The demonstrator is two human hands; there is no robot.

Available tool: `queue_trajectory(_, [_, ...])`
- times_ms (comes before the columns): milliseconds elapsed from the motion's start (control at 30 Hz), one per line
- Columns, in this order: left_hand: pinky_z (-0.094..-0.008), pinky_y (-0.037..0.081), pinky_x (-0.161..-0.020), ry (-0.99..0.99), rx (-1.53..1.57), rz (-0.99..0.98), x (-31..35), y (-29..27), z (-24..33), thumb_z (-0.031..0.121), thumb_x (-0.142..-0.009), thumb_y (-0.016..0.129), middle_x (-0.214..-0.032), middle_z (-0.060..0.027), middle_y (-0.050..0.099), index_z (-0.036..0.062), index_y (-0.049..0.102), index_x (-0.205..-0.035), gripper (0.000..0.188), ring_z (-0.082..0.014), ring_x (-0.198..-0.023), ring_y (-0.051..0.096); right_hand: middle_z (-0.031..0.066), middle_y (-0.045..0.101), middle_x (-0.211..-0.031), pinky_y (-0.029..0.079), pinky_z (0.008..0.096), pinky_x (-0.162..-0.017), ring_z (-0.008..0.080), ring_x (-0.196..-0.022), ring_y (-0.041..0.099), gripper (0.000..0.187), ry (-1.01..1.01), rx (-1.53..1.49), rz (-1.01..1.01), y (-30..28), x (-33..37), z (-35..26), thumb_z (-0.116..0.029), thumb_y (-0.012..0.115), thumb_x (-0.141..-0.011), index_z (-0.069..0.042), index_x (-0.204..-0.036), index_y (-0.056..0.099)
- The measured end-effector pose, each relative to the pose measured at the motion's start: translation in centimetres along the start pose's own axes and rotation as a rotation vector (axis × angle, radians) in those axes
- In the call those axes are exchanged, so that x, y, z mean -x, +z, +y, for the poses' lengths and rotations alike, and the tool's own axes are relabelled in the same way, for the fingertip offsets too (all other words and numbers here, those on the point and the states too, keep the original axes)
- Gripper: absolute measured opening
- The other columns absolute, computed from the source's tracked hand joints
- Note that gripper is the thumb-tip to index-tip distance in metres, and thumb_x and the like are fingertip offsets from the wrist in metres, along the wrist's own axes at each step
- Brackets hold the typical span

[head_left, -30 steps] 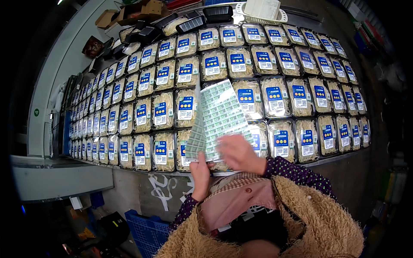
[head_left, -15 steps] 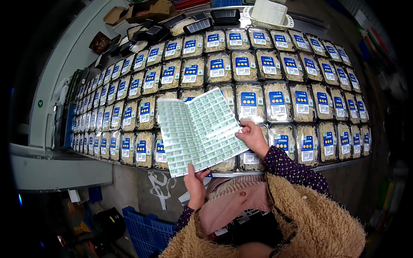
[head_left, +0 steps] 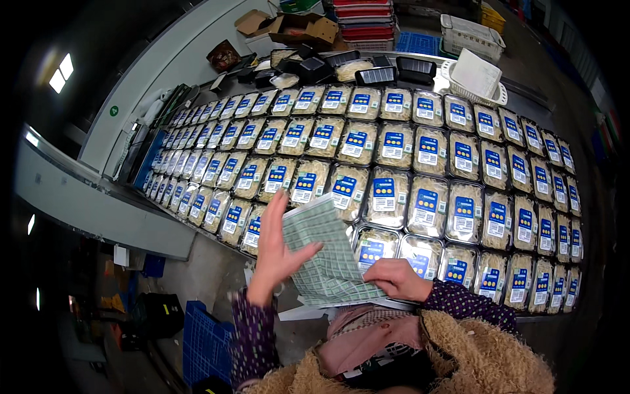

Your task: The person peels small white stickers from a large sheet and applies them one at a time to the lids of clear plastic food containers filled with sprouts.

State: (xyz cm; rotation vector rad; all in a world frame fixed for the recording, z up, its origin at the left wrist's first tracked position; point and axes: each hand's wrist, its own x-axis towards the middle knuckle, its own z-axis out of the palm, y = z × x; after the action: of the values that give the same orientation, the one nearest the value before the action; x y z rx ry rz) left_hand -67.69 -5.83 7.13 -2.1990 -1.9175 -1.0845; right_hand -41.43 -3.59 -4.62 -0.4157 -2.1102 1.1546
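A sheet of small green-and-white stickers [head_left: 323,262], folded over on itself, is held low over the near edge of the table. My right hand [head_left: 399,280] pinches its lower right corner, fingers closed. Along the sheet's left edge my left hand [head_left: 275,253] is raised with fingers stretched and the thumb apart, over the sheet; whether its palm touches the paper I cannot tell. Behind and beside the sheet lie rows of clear-lidded trays [head_left: 428,205] packed with pale, stringy food, each bearing a blue-and-white label. The sheet covers part of the nearest row.
Black empty trays [head_left: 316,69] lie jumbled at the back, near an open cardboard box [head_left: 305,31]. A white basket [head_left: 501,93] with a pale lid-like slab stands at the back right. Red crates [head_left: 364,23] are stacked beyond. A blue plastic pallet [head_left: 205,345] is at lower left.
The sheet went from spread open to folded over and sits lower. My left hand left its bottom edge and rose to its left side, fingers spreading. The view shifted, showing more of the back.
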Motion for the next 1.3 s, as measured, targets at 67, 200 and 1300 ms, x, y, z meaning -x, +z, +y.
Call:
queue_trajectory(67, [-0.035,0.046,-0.092,0.056,0.165,-0.249,-3.1,-0.2,-3.2,0.019,-0.067,0.081,-0.117,-0.0164,0.06,0.0026,0.05,-0.127,0.069,-0.0284,-0.107,0.058,0.0101,0.064,-0.087,0.05,0.0348,-0.066,0.0283,-0.078,0.063,0.023,-0.079,0.004,-0.049,-0.1,-1.3,-0.8,0.001,0.064,-0.077,-0.007,-0.098,0.065])
queue_trajectory(200, [-0.0226,0.04,-0.056,-0.446,0.825,-0.579,-5.6,0.1,-5.7,0.015,-0.078,0.075,-0.067,0.0035,0.059,0.0007,0.065,-0.079,0.017,-0.0041,-0.063,0.051,0.0071,0.065,-0.086,0.05,0.0338,-0.067,0.0224,-0.076,0.063,0.024,0.148,-0.003,-0.093,-0.3,-3.0,-0.5,-0.004,0.066,-0.079,-0.01,-0.102,0.063])
queue_trajectory(1300, [-0.0202,0.041,-0.064,-0.687,1.044,-0.679,-14.6,9.8,-22.6,0.015,-0.093,0.056,-0.077,0.0032,0.062,0.0009,0.065,-0.088,0.018,-0.0037,-0.07,0.052,0.0111,0.054,-0.074,0.047,0.0406,-0.052,0.0314,-0.063,0.059,0.013,0.001,0.468,0.15,0.8,-29.6,12.4,-0.009,0.064,-0.081,-0.004,-0.086,0.053])
